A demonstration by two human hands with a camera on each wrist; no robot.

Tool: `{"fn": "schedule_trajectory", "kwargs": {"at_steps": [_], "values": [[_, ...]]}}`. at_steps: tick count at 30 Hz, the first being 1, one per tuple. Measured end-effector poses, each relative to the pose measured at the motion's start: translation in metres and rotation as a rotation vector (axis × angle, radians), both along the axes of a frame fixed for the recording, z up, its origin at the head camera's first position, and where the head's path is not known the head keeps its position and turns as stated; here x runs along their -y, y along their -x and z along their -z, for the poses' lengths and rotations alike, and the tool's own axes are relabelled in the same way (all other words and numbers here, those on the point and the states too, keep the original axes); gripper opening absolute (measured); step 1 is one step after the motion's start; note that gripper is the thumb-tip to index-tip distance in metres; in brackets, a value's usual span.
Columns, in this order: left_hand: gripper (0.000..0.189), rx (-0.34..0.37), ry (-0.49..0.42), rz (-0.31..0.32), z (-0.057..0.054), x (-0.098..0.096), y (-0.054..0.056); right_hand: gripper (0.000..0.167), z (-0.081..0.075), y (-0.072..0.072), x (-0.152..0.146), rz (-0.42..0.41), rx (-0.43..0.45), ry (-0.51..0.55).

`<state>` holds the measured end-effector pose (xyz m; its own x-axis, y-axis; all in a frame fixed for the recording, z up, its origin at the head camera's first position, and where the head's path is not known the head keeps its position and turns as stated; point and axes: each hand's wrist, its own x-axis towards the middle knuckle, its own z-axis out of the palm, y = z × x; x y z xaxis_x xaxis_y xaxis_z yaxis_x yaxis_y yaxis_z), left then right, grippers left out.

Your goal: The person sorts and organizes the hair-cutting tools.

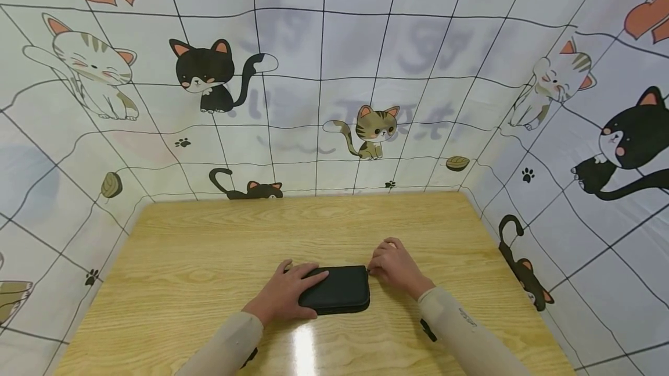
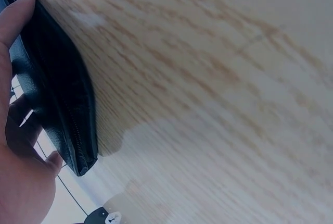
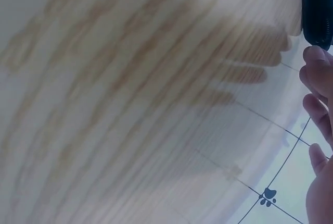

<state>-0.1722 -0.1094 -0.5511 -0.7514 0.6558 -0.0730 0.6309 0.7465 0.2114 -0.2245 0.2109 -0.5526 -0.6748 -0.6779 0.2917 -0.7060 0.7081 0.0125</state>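
A black zip wallet lies flat on the wooden table, its zipper running along the side edge. My left hand grips the wallet's left end, fingers spread over the top and thumb along the near edge. In the left wrist view the thumb and fingers lie on opposite sides of the wallet. At its far right corner, my right hand has thumb and index finger pinched together on the small dark zipper pull, mostly hidden by the fingertips. The right wrist view has these fingertips right at the wallet's end.
The light wooden table extends around the wallet on all sides. White cloth walls printed with cats and grid lines enclose its back and sides. Dark bands show below the sleeves.
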Motion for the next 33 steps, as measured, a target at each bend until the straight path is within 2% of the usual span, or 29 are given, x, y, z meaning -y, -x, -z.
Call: {"fn": "schedule_trajectory", "kwargs": {"at_steps": [14, 22, 33], "values": [[0.088, -0.041, 0.021, 0.01, -0.003, 0.0, -0.001, 0.003, 0.0, -0.006, -0.009, -0.06, -0.029, 0.003], [0.089, -0.064, 0.041, 0.013, -0.002, 0.0, 0.0, 0.005, -0.002, -0.009, -0.012, -0.101, -0.001, 0.008], [0.085, -0.124, 0.045, 0.025, 0.001, -0.001, 0.007, 0.002, 0.0, -0.009, -0.013, -0.135, -0.012, 0.012]]}}
